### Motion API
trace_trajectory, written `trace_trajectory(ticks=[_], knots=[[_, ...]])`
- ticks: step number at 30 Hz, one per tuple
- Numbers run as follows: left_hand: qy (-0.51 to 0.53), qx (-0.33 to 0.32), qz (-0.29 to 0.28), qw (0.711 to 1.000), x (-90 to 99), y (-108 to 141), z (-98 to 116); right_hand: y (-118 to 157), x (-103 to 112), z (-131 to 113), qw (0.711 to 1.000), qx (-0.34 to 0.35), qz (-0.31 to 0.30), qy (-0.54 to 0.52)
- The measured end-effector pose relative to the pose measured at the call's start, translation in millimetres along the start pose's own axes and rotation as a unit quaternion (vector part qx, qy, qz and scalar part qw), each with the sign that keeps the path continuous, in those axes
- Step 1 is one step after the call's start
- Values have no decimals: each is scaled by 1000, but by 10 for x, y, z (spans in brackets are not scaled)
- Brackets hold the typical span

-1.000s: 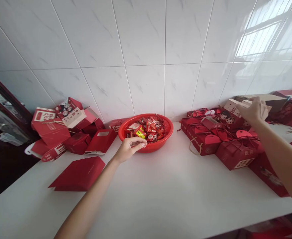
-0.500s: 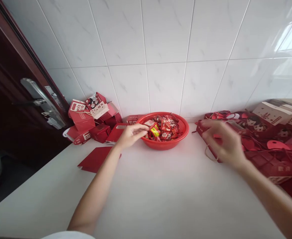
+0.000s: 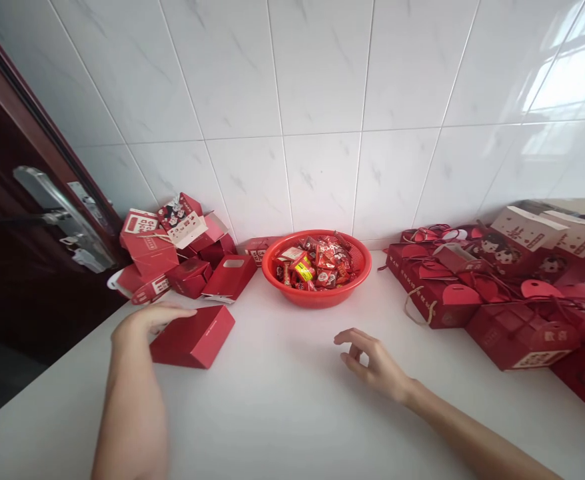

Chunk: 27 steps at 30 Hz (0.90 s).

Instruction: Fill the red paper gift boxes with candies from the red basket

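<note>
Your left hand [image 3: 148,320] is overlapping the near left box [image 3: 195,339], grip unclear; your right hand [image 3: 375,363] is curving, half-spread.

Your left forearm [image 3: 131,413], bare, rising steeply from the lower edge; your left wrist [image 3: 124,333], bent sharply to the right; your left hand [image 3: 147,317], arched, one digit stretched rightward, the others partly hidden; your right forearm [image 3: 467,430], bare, slanting up and leftward from the lower right; your right wrist [image 3: 409,392], nearly straight; your right hand [image 3: 376,363], loosely curled, thumb and forefinger parted, fingertips leftward.
</note>
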<state>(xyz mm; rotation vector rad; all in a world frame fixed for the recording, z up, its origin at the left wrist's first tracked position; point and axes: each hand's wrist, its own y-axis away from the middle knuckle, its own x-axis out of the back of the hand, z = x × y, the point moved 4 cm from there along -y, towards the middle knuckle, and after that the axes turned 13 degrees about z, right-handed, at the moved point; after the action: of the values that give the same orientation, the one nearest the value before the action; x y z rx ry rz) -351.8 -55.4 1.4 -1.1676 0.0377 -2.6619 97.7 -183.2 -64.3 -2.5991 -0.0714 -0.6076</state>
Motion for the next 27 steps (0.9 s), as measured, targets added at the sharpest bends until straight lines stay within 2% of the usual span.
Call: trace_trajectory(ticks=[3,5,7,11,16,20,23,27], knots=[[-69,164,-4,984,-35,84,-16,7,-25,31,1000,-9,3,-3],[-96,199,-57,974,-86,95,165,25,-52,43,1000,-16,-2,0],[-83,207,-106,969,-174,93,406,48,-79,42,1000,-22,-10,8],[-70,163,-218,960,-527,156,831,95,-112,-24,1000,-13,-21,11],[-73,70,-321,942,-1063,342,1161,160,-167,-74,999,22,-34,33],[-90,7,-441,893,-1365,546,1339,172,-206,16,996,19,-28,88],[-90,-26,-489,867,-1406,653,1433,127,-143,58,996,1,9,89],[-60,-79,-494,864,-1170,758,1560,45,15,-2,998,-42,41,-17]])
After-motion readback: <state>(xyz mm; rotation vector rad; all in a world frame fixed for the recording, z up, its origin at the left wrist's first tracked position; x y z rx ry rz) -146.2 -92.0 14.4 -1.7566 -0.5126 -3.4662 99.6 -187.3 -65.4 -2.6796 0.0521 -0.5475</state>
